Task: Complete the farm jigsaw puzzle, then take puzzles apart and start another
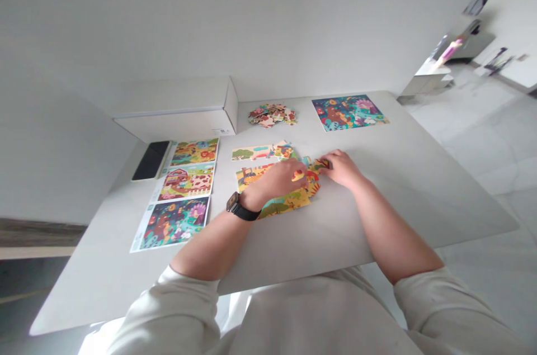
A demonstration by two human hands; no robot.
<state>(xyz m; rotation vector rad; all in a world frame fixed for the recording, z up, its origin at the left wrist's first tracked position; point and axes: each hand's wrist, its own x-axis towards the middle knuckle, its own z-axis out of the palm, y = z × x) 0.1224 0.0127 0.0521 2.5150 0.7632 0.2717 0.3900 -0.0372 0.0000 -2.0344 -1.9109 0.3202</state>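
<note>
A partly joined colourful jigsaw (pixel 285 201) lies in the middle of the white table (pixel 377 215). My left hand (pixel 277 179), with a black watch on its wrist, rests on the jigsaw, fingers curled over a yellow piece (pixel 298 176). My right hand (pixel 342 167) is just to the right, its fingers pinched on a small piece (pixel 322 164) at the jigsaw's right edge. A separate strip of joined pieces (pixel 262 151) lies just beyond my hands.
A pile of loose pieces (pixel 272 115) sits at the back. A finished dark-blue puzzle (pixel 348 112) lies at the back right. A sheet with three reference pictures (pixel 182 193), a black phone (pixel 151 160) and a white box (pixel 180 109) are on the left.
</note>
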